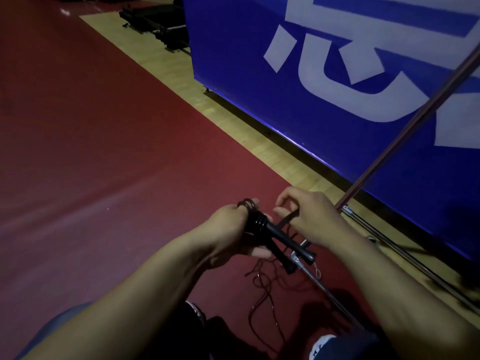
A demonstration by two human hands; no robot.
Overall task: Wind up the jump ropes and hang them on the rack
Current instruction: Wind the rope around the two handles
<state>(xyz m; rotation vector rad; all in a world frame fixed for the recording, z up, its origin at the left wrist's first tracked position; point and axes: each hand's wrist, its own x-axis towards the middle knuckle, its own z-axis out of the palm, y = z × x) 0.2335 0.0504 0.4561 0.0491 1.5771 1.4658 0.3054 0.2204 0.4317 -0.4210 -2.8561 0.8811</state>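
My left hand (233, 229) grips the two black handles of a jump rope (283, 236), held side by side and pointing down to the right. Several turns of dark cord are wound round the handles near my fingers, and a few loops sit over my thumb. My right hand (309, 216) pinches the cord just right of the handles, between thumb and fingers. The loose rest of the cord (262, 289) trails in a tangle on the red floor below my hands. A metal rack frame (324, 289) lies low on the floor beneath the handles.
A tall blue board with white characters (337, 74) stands to the right. A thin rod (415, 120) leans across it down to a floor bar (405, 253). Black equipment (158, 22) sits far back. My shoes (322, 344) show at the bottom.
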